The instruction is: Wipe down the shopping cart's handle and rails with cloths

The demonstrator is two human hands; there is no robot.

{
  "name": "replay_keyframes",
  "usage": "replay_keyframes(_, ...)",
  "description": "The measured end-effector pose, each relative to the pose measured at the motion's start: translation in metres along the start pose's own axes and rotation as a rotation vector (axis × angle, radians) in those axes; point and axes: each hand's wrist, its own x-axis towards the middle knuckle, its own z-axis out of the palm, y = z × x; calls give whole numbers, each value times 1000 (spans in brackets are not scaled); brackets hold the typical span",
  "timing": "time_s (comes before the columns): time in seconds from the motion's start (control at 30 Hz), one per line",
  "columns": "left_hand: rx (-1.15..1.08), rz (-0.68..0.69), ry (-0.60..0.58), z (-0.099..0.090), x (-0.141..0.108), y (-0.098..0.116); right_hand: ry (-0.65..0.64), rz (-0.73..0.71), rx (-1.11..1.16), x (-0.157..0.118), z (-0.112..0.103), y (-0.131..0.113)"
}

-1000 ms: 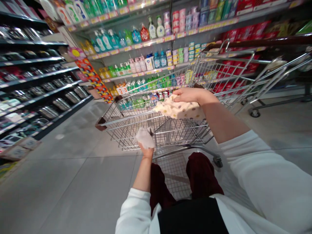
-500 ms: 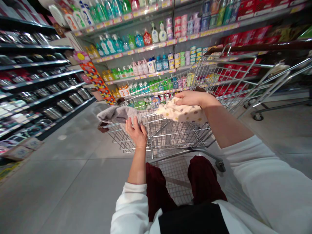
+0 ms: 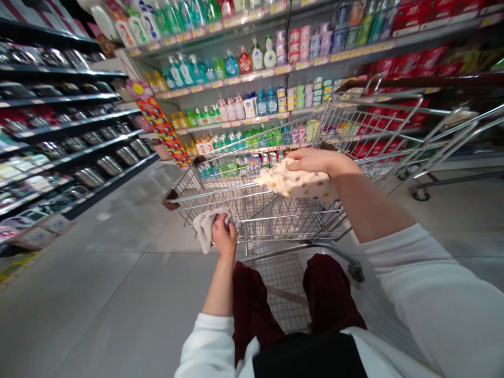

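A metal shopping cart stands right in front of my legs. My left hand is closed round a bunched grey cloth, against the near side wires of the basket, below the top rail. Over the top rail farther right hangs a cream cloth with brown and yellowish dots. My right hand grips that dotted cloth from above, its thumb toward the rail. The fingertips of this hand are partly hidden by the cloth.
Shelves with pump bottles and tubs run behind the cart. Steel pots fill the left shelves. A second cart stands to the right. An orange patterned display strip marks the shelf end. The cart's wheel is near my right knee.
My left hand has moved down from the top rail to the basket's side wires, taking the grey cloth along and bunching it. My right hand stays on the dotted cloth.
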Motion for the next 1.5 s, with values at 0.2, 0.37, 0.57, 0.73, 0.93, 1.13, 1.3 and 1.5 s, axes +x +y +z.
replay_keyframes(0.2, 13, 93, 344, -29, 80, 35, 3, 11, -26, 1, 1, 2)
replay_keyframes(0.37, 12, 87, 293, -9, 85, 30, 6, -7, -30, 2, 1, 5)
replay_keyframes(0.57, 6, -13, 293, 12, 46, 2, 18, -4, -47, 3, 2, 5)
replay_keyframes(0.73, 39, -107, 124, 14, 11, -23, 12, 7, -55, 2, 1, 3)
replay_keyframes(0.93, 81, -110, 74, -16, 28, -24, 36, 27, -30, 2, 1, 2)
replay_keyframes(1.13, 20, 29, 462, -54, 95, 13, 34, 48, -5, 0, 1, 1)
replay_keyframes(1.3, 37, 9, 386, -33, 109, 10, 23, 12, -50, 0, 1, -1)
replay_keyframes(1.5, 91, 13, 420, -13, 82, -12, 31, 18, -61, 1, 1, 1)
